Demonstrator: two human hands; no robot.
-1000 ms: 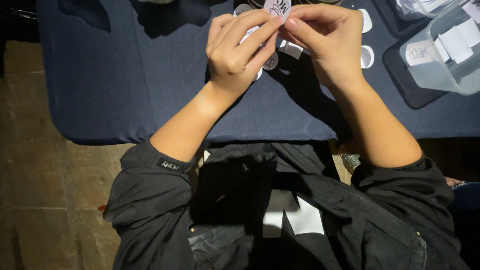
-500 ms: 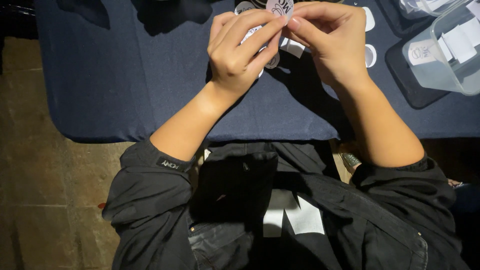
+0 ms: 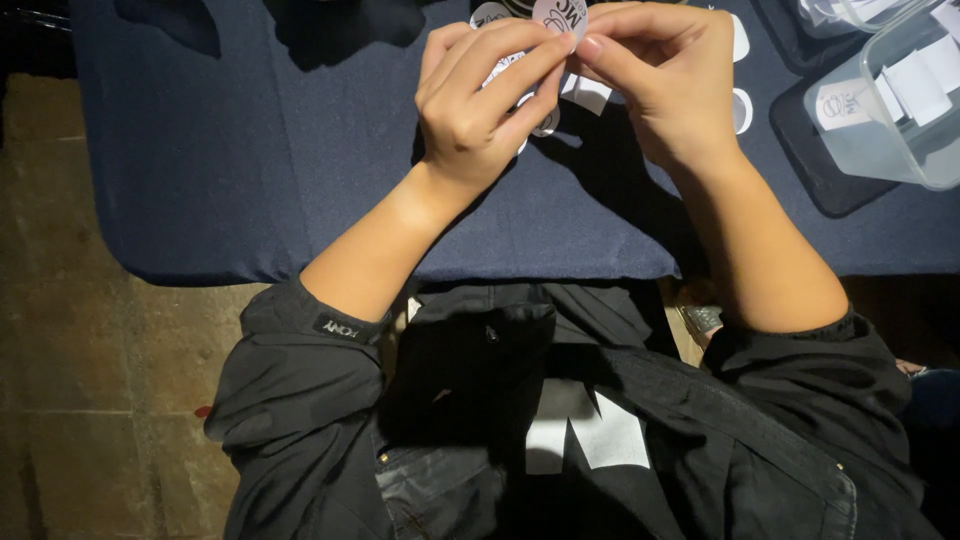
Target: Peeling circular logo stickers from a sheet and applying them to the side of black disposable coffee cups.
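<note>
your two hands meet at the top of the view over a table with a dark blue cloth (image 3: 250,150). your left hand (image 3: 480,105) and right hand (image 3: 670,85) pinch one small round white sticker (image 3: 558,14) between fingertips, held up just above the cloth. under your hands lie several more white stickers (image 3: 590,95); an exact count is hidden. to your right sits one clear plastic tub (image 3: 900,100) holding white slips.
</note>
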